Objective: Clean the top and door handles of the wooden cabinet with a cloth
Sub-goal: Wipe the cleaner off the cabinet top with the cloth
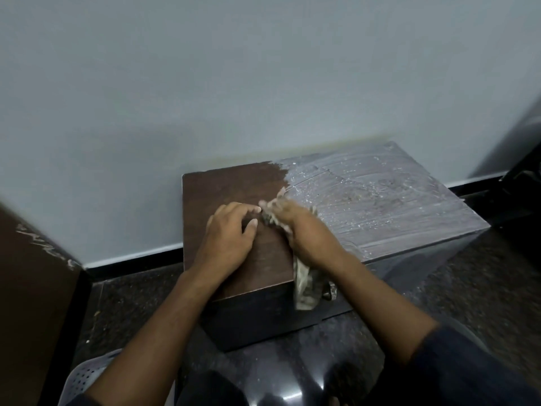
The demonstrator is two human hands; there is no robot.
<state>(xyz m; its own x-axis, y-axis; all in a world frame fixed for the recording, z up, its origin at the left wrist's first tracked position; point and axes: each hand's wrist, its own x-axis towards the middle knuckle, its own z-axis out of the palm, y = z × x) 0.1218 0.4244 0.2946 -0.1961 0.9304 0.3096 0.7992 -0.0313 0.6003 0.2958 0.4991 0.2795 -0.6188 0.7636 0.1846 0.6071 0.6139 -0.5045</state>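
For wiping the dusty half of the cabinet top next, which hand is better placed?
The right hand. It holds the cloth and lies at the edge of the dusty grey part of the cabinet top. The left hand rests on the wiped brown part, without cloth.

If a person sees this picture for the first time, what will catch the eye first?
The cabinet top is split: dark clean wood on the left, grey dust on the right. At the border, the right hand presses a cloth, whose end hangs over the front edge. The left hand rests beside it.
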